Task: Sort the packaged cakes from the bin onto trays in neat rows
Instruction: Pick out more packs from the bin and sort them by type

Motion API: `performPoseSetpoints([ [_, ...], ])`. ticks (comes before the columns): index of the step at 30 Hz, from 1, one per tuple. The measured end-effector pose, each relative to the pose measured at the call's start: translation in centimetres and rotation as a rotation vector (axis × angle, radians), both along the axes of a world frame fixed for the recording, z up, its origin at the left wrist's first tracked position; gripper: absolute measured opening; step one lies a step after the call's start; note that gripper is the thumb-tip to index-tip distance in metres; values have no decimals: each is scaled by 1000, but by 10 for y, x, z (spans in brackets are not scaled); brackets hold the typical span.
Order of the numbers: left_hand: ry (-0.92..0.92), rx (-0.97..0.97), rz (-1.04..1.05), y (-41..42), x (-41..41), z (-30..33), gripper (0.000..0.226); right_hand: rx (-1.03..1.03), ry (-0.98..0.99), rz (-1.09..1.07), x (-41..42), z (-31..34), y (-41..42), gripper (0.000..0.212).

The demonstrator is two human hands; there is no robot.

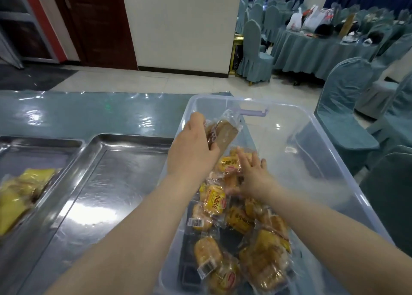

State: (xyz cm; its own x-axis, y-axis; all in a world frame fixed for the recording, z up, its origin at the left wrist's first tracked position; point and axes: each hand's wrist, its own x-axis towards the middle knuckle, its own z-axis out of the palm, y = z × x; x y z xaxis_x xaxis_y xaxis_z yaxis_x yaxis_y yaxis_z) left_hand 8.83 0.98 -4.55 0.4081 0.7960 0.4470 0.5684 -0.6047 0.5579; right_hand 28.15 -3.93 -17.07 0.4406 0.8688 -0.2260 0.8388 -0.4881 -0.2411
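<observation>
Head view: a brown packaged cake (220,136) is grasped by the left hand (191,150) and held above the far end of the clear plastic bin (334,152). The right hand (252,172) is released, fingers extended, resting on the yellow packaged cakes (234,223) piled in the bin. Two steel trays are located left of the bin: the near tray (107,183) and the far-left tray (44,150), on which blurred yellow packages (20,194) are placed.

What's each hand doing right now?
Left hand: gripping a brown packaged cake above the clear bin.
Right hand: open, fingers spread, reaching onto the yellow packaged cakes in the bin.
</observation>
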Motion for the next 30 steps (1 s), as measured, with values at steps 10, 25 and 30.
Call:
performPoseSetpoints([
  [10,-88,-53,113,5,2,-1,45,-373,-49,380,-16,-40,26,148],
  [25,-91,-60,130,5,5,-4,48,99,-77,309,-7,-56,6,68],
  [30,-56,-42,131,7,3,-4,49,-200,282,260,0,-20,21,49],
])
